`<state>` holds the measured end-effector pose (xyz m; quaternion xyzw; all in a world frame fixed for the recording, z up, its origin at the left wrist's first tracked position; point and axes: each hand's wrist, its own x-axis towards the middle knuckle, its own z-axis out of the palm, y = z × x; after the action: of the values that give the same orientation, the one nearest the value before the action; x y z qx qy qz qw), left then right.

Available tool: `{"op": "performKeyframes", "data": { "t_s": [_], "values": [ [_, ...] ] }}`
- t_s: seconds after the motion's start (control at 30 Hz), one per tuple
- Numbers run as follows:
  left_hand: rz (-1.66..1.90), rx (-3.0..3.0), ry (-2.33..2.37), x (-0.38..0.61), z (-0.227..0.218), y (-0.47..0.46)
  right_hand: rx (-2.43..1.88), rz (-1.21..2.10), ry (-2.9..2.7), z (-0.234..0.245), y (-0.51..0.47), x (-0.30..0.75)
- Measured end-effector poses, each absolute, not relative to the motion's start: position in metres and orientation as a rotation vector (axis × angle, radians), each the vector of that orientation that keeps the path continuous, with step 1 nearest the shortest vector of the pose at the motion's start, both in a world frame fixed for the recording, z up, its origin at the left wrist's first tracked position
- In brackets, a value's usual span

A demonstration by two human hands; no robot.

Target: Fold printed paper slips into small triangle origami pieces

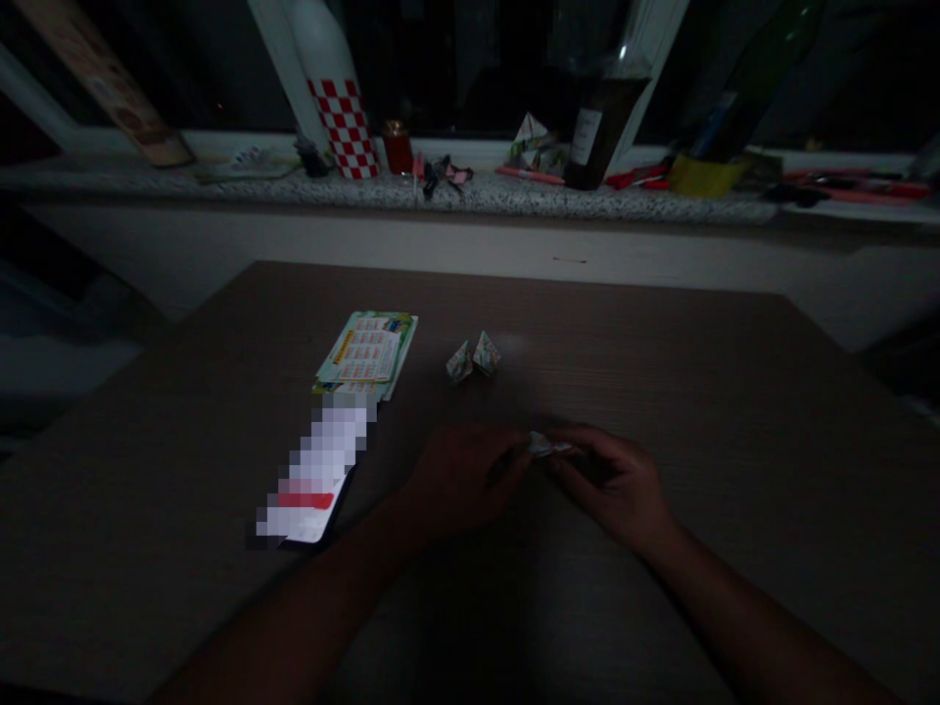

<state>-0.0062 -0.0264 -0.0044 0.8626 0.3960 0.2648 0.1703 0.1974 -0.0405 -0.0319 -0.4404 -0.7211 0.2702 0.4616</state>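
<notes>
A small folded piece of printed paper (547,446) is pinched between my two hands above the table. My left hand (466,475) grips its left end, thumb and fingers closed. On the other end, the fingertips of my right hand (617,480) are closed as well. The fingers cover much of the paper, so its full shape is hidden. Beyond my hands stand two small folded paper pieces, a left one (459,363) and a right one (486,353), side by side with pointed tops.
Left of my hands lies a phone (312,519) with a lit screen. A stack of printed sheets (363,352) lies just beyond it. Along the granite windowsill (506,196) stand a red-and-white checkered bottle (345,127), a dark bottle (594,137), a small red jar (398,152) and pens.
</notes>
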Motion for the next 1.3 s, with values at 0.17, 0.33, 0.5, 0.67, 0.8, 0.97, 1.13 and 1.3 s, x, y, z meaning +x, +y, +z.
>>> {"op": "performKeyframes", "data": {
  "t_s": [0.17,0.33,0.5,0.67,0.8,0.97,1.13,1.3],
  "values": [
    [0.766,2.447,1.115,-0.006,-0.006,-0.027,-1.104,0.649,-1.78,-0.028,-0.04,0.195],
    [0.774,2.452,1.127,-0.006,-0.006,-0.028,-1.11,0.637,-1.812,-0.029,-0.04,0.194],
    [0.763,2.468,1.135,-0.005,-0.008,-0.027,-1.129,0.638,-1.879,-0.031,-0.039,0.193],
    [0.777,2.503,1.108,-0.002,-0.011,-0.029,-1.184,0.664,-1.932,-0.03,-0.039,0.19],
    [0.803,2.486,1.035,0.002,-0.008,-0.033,-1.21,0.611,-1.927,-0.029,-0.038,0.189],
    [0.867,2.021,1.067,0.002,-0.005,-0.033,-1.172,0.607,-1.847,-0.028,-0.04,0.191],
    [0.86,1.383,0.924,0.003,-0.013,-0.023,-1.056,0.646,-1.844,-0.026,-0.043,0.193],
    [0.728,1.174,0.89,0.003,-0.013,-0.02,-1.019,0.728,-1.84,-0.028,-0.044,0.194]
  ]
}}
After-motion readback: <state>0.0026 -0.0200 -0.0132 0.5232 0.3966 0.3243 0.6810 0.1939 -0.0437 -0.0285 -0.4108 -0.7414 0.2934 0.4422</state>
